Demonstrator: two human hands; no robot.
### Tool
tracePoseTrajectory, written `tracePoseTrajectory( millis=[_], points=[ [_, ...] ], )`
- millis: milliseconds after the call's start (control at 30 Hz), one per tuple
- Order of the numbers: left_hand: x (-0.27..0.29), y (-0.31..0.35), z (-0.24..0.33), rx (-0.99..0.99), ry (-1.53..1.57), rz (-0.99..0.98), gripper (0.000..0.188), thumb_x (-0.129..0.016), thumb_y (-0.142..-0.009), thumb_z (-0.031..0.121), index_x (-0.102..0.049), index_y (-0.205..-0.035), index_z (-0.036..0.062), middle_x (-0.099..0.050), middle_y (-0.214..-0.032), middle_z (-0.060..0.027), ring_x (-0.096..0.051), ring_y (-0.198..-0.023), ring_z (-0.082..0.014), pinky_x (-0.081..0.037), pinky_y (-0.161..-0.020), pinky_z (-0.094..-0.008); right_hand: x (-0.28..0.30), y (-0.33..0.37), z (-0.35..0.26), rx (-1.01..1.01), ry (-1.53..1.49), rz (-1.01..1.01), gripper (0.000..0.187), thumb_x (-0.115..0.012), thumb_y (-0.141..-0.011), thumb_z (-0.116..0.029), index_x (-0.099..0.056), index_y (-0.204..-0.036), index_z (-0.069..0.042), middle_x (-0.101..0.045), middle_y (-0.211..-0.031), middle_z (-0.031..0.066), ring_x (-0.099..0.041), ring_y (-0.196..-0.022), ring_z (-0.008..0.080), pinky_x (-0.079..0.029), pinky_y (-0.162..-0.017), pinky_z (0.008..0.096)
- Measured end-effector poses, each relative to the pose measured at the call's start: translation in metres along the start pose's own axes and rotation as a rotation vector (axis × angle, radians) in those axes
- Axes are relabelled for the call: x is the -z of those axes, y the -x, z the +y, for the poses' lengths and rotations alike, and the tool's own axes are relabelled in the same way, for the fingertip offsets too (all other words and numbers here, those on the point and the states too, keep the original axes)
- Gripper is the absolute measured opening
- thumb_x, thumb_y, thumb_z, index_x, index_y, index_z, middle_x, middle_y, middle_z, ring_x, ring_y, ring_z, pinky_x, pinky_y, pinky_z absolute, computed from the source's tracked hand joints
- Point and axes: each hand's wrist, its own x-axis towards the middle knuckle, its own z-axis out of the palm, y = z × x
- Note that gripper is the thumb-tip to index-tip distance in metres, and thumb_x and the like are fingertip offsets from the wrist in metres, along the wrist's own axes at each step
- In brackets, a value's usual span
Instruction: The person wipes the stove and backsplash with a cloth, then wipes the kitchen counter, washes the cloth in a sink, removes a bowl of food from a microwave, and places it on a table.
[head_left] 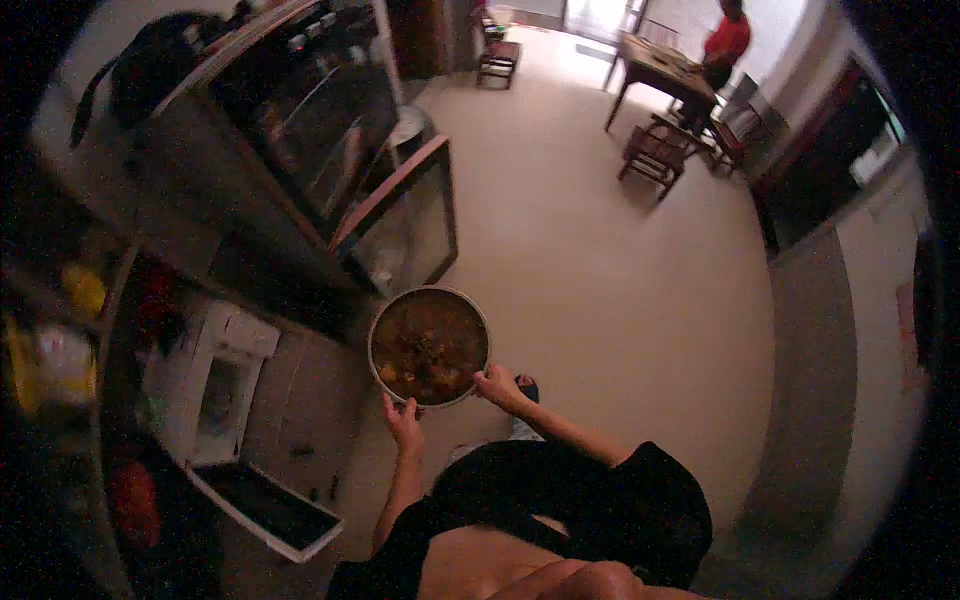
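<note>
A round metal pot (486,325) of brown stew (428,345) with chunks in it is held out in front of me, above the floor. At its lower left rim, my left hand (404,420) is closed with the fingers on the edge. My right hand (497,386) grips the rim at the lower right. Both forearms reach up from black sleeves. Any handles on the pot are hidden by my hands.
Left of the pot, a wood-framed glass cabinet door (405,225) stands swung out. A white appliance (215,370) sits lower left. Pale floor (600,270) stretches ahead to a wooden table (665,70), wooden chairs (655,155) and a person in red (728,40).
</note>
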Motion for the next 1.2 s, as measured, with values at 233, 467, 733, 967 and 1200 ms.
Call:
tracePoseTrajectory(
  millis=[233, 467, 733, 967, 1200],
  points=[
    [-0.127, 0.010, -0.087, -0.022, -0.014, -0.237, 0.055, -0.049, -0.079, 0.001, -0.023, -0.128, 0.0051, -0.050, -0.086, -0.0056, -0.049, -0.068, -0.0133, -0.044, -0.056, -0.0265, 0.104, 0.019, 0.095, -0.188, -0.207, 0.193, 0.031, -0.043, -0.079, -0.024, -0.057, -0.074, 0.003, -0.058, -0.058, 0.0108, -0.056, -0.051, 0.0185, -0.044, -0.050, 0.0320],
    [-0.287, 0.000, -0.072, 0.064, -0.165, -0.343, 0.049, -0.049, -0.078, 0.001, -0.031, -0.124, 0.0062, -0.051, -0.085, -0.0059, -0.049, -0.070, -0.0127, -0.044, -0.058, -0.0256, 0.236, -0.042, 0.137, -0.157, -0.170, 0.291, 0.031, -0.041, -0.078, -0.022, -0.057, -0.074, 0.005, -0.058, -0.059, 0.0126, -0.058, -0.053, 0.0180, -0.046, -0.053, 0.0312],
    [-0.454, -0.074, -0.076, 0.068, -0.272, -0.398, 0.047, -0.050, -0.077, 0.001, -0.033, -0.121, 0.0045, -0.051, -0.088, -0.0075, -0.049, -0.069, -0.0134, -0.044, -0.058, -0.0266, 0.349, -0.152, 0.163, -0.320, -0.133, 0.375, 0.037, -0.042, -0.077, -0.025, -0.058, -0.065, 0.006, -0.058, -0.056, 0.0126, -0.057, -0.051, 0.0189, -0.046, -0.052, 0.0305],
    [-0.625, -0.158, -0.054, 0.038, -0.387, -0.520, 0.056, -0.052, -0.076, 0.002, -0.027, -0.126, 0.0033, -0.048, -0.099, -0.0117, -0.052, -0.074, -0.0163, -0.047, -0.059, -0.0265, 0.448, -0.273, 0.201, -0.313, -0.230, 0.551, 0.029, -0.043, -0.079, -0.020, -0.054, -0.070, 0.006, -0.057, -0.058, 0.0116, -0.057, -0.051, 0.0171, -0.044, -0.049, 0.0299],
    [-0.795, -0.239, -0.037, 0.100, -0.398, -0.637, 0.060, -0.053, -0.076, 0.003, -0.022, -0.128, 0.0025, -0.050, -0.085, -0.0083, -0.050, -0.067, -0.0138, -0.045, -0.056, -0.0268, 0.592, -0.378, 0.155, -0.339, -0.416, 0.629, 0.031, -0.045, -0.077, -0.021, -0.054, -0.064, 0.007, -0.055, -0.054, 0.0110, -0.056, -0.050, 0.0168, -0.045, -0.047, 0.0291]
  ],
)
